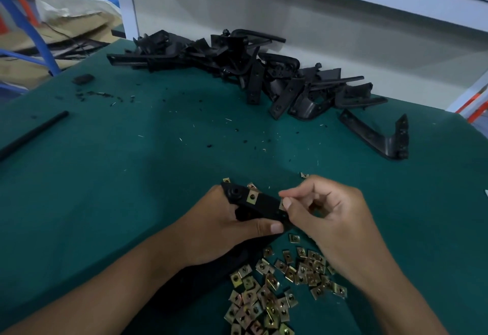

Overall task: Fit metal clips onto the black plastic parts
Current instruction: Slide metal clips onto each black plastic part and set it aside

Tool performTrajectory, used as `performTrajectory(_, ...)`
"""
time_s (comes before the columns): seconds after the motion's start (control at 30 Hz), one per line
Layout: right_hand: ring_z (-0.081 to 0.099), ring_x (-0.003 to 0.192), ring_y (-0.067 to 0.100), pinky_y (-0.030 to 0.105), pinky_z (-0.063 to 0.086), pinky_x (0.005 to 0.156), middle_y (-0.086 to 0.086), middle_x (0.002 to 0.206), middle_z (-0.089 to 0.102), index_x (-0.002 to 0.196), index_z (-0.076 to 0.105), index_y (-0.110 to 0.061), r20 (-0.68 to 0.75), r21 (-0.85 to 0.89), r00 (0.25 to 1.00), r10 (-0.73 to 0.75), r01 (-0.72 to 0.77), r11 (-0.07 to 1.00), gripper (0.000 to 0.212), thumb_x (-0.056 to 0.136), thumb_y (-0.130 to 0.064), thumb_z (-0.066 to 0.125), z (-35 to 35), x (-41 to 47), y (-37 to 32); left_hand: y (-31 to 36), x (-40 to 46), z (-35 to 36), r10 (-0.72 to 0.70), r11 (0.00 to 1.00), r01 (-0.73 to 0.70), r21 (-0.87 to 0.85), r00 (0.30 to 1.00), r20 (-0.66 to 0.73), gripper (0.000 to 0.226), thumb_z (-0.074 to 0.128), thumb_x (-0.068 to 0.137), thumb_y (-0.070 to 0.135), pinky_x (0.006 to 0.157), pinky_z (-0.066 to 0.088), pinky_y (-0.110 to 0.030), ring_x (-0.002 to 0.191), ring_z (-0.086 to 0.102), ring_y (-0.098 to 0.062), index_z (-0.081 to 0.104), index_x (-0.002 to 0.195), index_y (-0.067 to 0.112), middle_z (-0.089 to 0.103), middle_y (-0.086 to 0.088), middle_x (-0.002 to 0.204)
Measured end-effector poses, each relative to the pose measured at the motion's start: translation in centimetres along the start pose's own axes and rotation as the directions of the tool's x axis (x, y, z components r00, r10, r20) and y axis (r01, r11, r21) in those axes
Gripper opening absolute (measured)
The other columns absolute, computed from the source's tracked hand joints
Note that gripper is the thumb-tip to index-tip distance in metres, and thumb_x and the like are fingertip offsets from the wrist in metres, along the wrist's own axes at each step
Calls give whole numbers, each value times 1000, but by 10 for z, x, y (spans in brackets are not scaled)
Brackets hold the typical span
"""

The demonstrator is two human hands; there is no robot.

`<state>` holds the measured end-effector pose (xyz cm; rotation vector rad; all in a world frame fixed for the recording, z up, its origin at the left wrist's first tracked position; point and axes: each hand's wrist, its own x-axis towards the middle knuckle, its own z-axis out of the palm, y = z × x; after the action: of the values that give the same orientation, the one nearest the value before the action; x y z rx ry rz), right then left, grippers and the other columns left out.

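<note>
A dark green mat is covering the surface [132, 176], and small black crumbs and pale slivers are lying scattered over it.

The left hand [224, 231] is holding a black plastic part [264, 205] just above the mat, with the thumb lying along its near edge and the fingers curled under it. One metal clip [252, 197] is already sitting on this part, near the round boss at its far end. The right hand [324, 218] is pinching a second clip [282, 204] between thumb and forefinger and is bringing it to the near end of the part; only a corner of this clip is showing, so I cannot tell how far it is seated.

To do this step well, I think the clip should be sliding straight over the edge, with its hole lining up with the hole in the plastic, while the left thumb is bracing the part against the push. A tilted clip could be jamming or springing away.

A heap of loose clips [274, 289] is lying just under the hands. Further back, a pile of black parts [250, 73] is waiting along the grey wall panel [290, 17], and one single bracket [380, 136] is lying apart on the right. A black rod [34, 133] is resting at the left edge. Beyond the surface, white woven sacks [71, 4] and a blue tube frame [31, 33] are standing.
</note>
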<state>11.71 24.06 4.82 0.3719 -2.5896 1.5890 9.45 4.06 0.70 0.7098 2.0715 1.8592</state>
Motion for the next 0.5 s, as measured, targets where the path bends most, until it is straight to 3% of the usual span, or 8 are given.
performTrajectory(0.17, 67, 80, 9, 17, 50, 71, -8, 83, 72, 92, 76, -37, 51, 71, 997, 55, -58, 996, 7, 87, -33, 72, -1, 1, 3, -1, 1, -1, 24, 999, -25, -39, 999, -24, 12, 74, 90, 30, 78, 58, -37, 89, 71, -21, 78, 101, 28, 75, 1, 92)
performTrajectory(0.23, 68, 92, 11, 25, 53, 80, -11, 100, 74, 99, 75, -39, 98, 132, 992, 76, -89, 987, 13, 87, -35, 71, -1, 2, 4, 0, 1, -1, 54, 996, -57, -64, 997, -48, 13, 72, 90, 32, 74, 57, -28, 87, 71, -15, 78, 102, 32, 75, 5, 91)
performTrajectory(0.33, 67, 106, 12, 45, 53, 93, -16, 116, 70, 102, 75, -39, 102, 166, 993, 65, -82, 983, 21, 81, -37, 72, 1, 4, 4, -3, 2, -1, 69, 993, -78, -86, 993, -100, 12, 74, 89, 32, 67, 51, -23, 76, 64, -14, 74, 94, 21, 68, -2, 80)
performTrajectory(0.5, 64, 100, 19, 56, 51, 94, -13, 115, 69, 100, 75, -36, 113, 142, 993, 39, -55, 988, 13, 88, -30, 74, 2, 4, 7, -4, 3, -2, 66, 985, -81, -152, 993, -101, 15, 78, 85, 31, 68, 48, -18, 76, 62, -9, 70, 90, 20, 66, 3, 80)
